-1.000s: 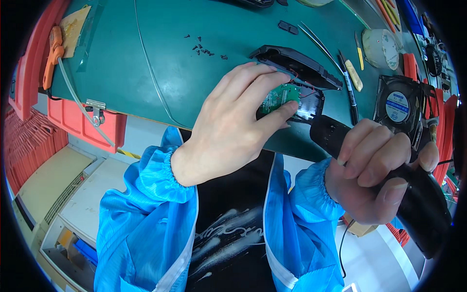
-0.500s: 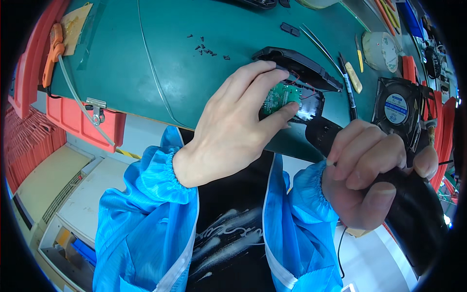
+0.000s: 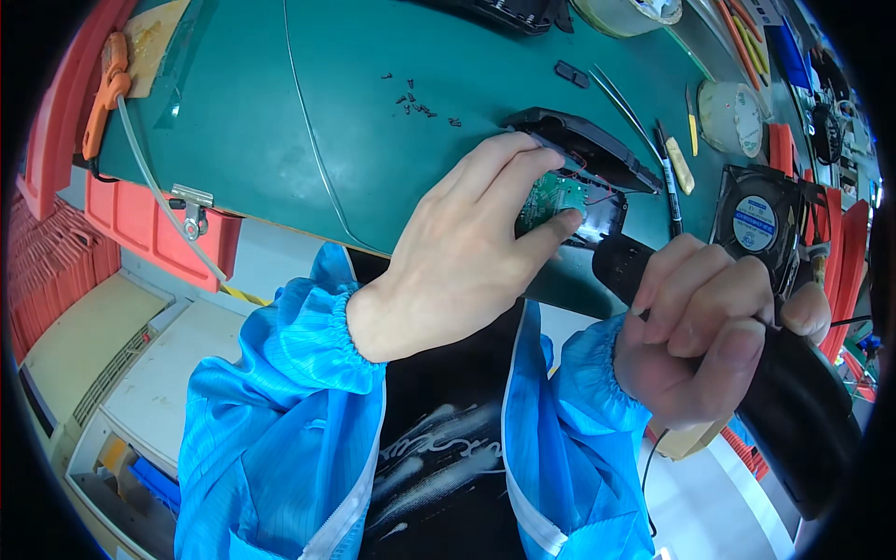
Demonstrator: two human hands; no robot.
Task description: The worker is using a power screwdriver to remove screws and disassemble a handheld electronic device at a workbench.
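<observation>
My left hand (image 3: 467, 243) grips a green circuit board (image 3: 551, 201) set in an open black plastic casing (image 3: 607, 217). Its thumb presses on the board's near right edge, while the fingertips reach the far side, partly covering the board. Behind it stands a black cover half (image 3: 583, 145), tilted up, with thin red wires running between the two parts. In my right hand (image 3: 705, 322) is a black handheld power tool (image 3: 807, 425), fingers wrapped round its body. The tool's round nose points at the casing's near right corner; its tip is hard to make out.
Several small dark screws (image 3: 415, 101) lie loose on the green mat (image 3: 233, 121). Right of the casing are tweezers (image 3: 623, 103), a marker pen (image 3: 668, 177), a tape roll (image 3: 730, 117) and a black fan (image 3: 754, 217). An orange-handled glue gun (image 3: 112, 84) is at far left.
The whole view has shifted slightly, so the mat's things sit a little farther right. Both hands keep their grips, and the tool's nose stays near the casing's corner.
</observation>
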